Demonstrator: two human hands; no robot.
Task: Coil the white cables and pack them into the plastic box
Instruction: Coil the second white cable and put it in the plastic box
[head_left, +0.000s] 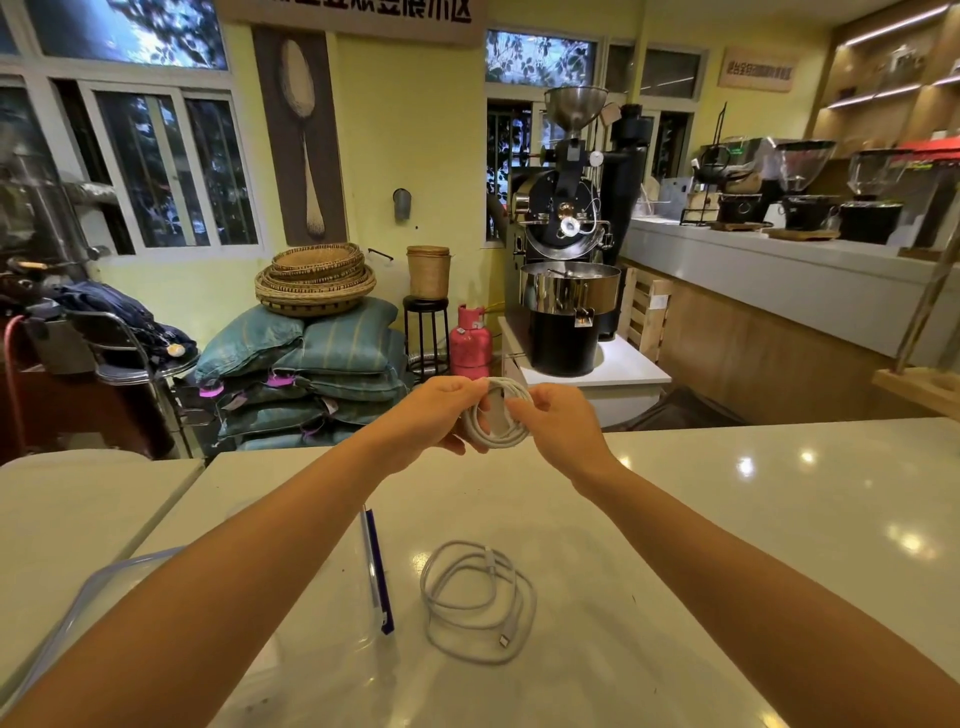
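Above white countertop (727, 519): coiled cable (497, 413) between left hand (436, 415), right hand (558, 423).

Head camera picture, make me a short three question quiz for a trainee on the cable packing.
1. True or false: both hands hold the coiled cable above the table.
2. Where is the loose cable? A) in the plastic box B) on the table C) on the floor
3. Fill in: the plastic box sits under the person's ____ forearm.

Key: 1. true: the left hand and right hand grip it. 2. B. 3. left.
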